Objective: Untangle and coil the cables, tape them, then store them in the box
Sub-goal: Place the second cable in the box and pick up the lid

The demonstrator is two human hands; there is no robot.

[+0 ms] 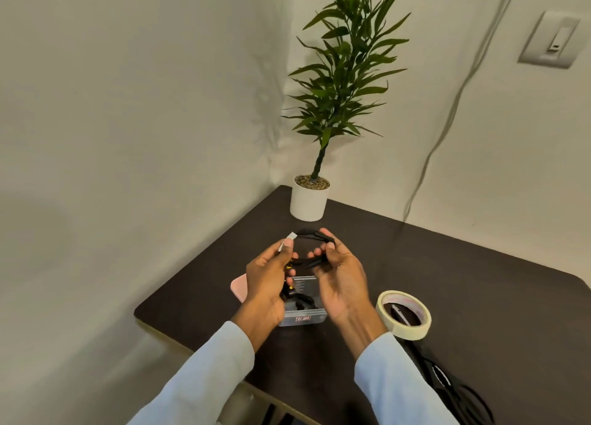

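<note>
Fingers (323,252) of both hands pinch the coiled cable (315,232) above the box (302,319); left holds tape strip (287,240), which may self-stick if misaligned.

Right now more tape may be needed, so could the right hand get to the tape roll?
Probably yes, once freed: the tape roll lies on the table just right of the right hand with nothing between, but that hand is gripping the coiled cable.
</note>
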